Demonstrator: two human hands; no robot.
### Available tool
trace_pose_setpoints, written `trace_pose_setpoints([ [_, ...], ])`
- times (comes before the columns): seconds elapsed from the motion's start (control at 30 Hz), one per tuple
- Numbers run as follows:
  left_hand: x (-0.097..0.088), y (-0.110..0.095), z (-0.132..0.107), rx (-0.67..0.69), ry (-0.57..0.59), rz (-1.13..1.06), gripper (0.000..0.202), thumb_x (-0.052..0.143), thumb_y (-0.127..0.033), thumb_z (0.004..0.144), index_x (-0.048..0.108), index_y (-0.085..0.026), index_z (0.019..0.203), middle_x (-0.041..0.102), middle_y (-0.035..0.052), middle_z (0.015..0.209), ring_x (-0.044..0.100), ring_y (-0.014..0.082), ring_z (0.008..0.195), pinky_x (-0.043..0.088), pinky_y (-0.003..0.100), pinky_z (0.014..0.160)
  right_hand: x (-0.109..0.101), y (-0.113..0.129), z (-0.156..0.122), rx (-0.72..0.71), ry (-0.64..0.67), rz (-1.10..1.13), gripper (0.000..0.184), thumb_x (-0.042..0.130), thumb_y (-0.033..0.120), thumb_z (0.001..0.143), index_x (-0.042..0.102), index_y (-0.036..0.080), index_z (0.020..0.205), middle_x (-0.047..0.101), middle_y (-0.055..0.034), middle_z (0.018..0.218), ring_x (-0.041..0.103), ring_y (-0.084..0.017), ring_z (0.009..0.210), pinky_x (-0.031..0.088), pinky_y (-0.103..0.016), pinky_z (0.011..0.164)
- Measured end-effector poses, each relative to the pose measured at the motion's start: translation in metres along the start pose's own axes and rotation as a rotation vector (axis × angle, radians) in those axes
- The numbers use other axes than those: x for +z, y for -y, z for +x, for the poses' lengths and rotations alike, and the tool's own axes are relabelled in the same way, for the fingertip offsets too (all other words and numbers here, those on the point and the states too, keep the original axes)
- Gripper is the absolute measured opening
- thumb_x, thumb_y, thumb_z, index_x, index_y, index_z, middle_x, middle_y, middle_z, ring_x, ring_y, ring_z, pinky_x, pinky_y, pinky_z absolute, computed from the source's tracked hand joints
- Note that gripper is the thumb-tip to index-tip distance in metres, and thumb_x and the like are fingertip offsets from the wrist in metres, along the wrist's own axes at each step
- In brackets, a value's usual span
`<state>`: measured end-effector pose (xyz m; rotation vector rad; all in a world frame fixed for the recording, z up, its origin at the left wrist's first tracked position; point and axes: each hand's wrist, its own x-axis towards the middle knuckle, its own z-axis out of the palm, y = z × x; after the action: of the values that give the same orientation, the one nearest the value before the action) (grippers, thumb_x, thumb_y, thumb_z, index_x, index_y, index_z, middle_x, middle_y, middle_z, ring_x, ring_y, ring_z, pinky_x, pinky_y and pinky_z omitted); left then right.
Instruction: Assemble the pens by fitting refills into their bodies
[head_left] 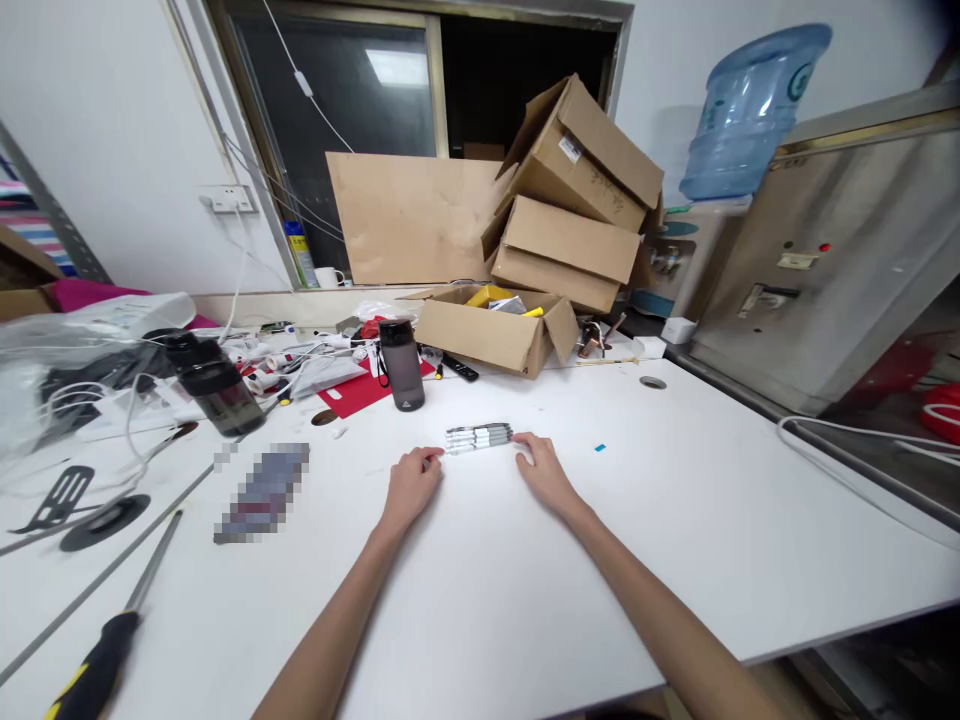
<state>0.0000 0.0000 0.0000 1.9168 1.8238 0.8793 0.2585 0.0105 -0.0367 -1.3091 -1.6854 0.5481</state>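
A small row of grey and white pens [478,437] lies side by side on the white table [525,580]. My left hand [410,485] rests on the table with its fingers curled, the fingertips touching the left end of the row. My right hand [544,470] lies flat with fingers stretched out, touching the right end of the row. Neither hand has lifted a pen.
A dark bottle [400,364] stands behind the pens, another dark bottle [214,383] to the left. Open cardboard boxes [495,330] are stacked at the back. A screwdriver [112,630] lies at the front left. A water dispenser [750,110] and metal cabinet [840,260] stand right.
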Motion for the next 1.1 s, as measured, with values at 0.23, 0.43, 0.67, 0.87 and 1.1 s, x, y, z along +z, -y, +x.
trace_pose_setpoints([
  [0.23,-0.001,0.002,-0.001,-0.005,-0.015,-0.113,0.038,0.047,-0.031,0.089,0.075,-0.017,0.110,0.075,0.0088,0.098,0.065,0.0249,0.087,0.046,0.035,0.082,0.001,0.001,0.004,0.043,-0.045,0.141,0.037,0.050,0.017,0.082,0.069,0.023,0.113,0.069,-0.0055,0.115,0.060,-0.024,0.110,0.047,-0.043,0.101],
  [0.43,0.004,-0.004,0.002,0.028,0.003,-0.442,0.044,0.049,-0.033,0.088,0.062,-0.018,0.127,0.073,0.0087,0.114,0.065,0.0220,0.091,0.051,0.033,0.081,0.005,0.007,0.009,0.120,-0.163,0.385,0.031,0.061,0.026,0.078,0.070,0.020,0.108,0.064,-0.0080,0.115,0.068,-0.020,0.094,0.055,-0.036,0.089],
  [0.67,0.006,-0.018,-0.003,0.148,0.034,-0.637,0.024,0.055,-0.037,0.091,0.053,-0.023,0.111,0.070,0.0061,0.107,0.066,0.0192,0.090,0.051,0.028,0.072,-0.001,0.019,0.002,-0.011,-0.017,0.179,0.022,0.065,0.031,0.086,0.076,0.020,0.101,0.059,-0.0059,0.103,0.064,-0.017,0.079,0.054,-0.034,0.081],
  [0.87,0.001,-0.025,-0.011,0.205,0.054,-0.508,0.020,0.056,-0.041,0.093,0.049,-0.024,0.101,0.064,-0.0010,0.089,0.061,0.0150,0.077,0.045,0.023,0.066,-0.007,0.022,-0.001,-0.180,0.122,-0.028,0.020,0.049,0.031,0.101,0.067,0.023,0.103,0.066,-0.0034,0.097,0.060,-0.021,0.093,0.046,-0.034,0.085],
  [1.1,-0.002,-0.033,-0.017,0.236,0.180,-0.368,0.027,0.053,-0.046,0.094,0.059,-0.023,0.108,0.063,-0.0017,0.078,0.055,0.0153,0.065,0.042,0.025,0.065,-0.007,0.029,-0.006,-0.254,0.173,-0.143,0.022,0.038,0.023,0.105,0.057,0.023,0.094,0.065,-0.0042,0.095,0.056,-0.022,0.091,0.044,-0.034,0.082],
])
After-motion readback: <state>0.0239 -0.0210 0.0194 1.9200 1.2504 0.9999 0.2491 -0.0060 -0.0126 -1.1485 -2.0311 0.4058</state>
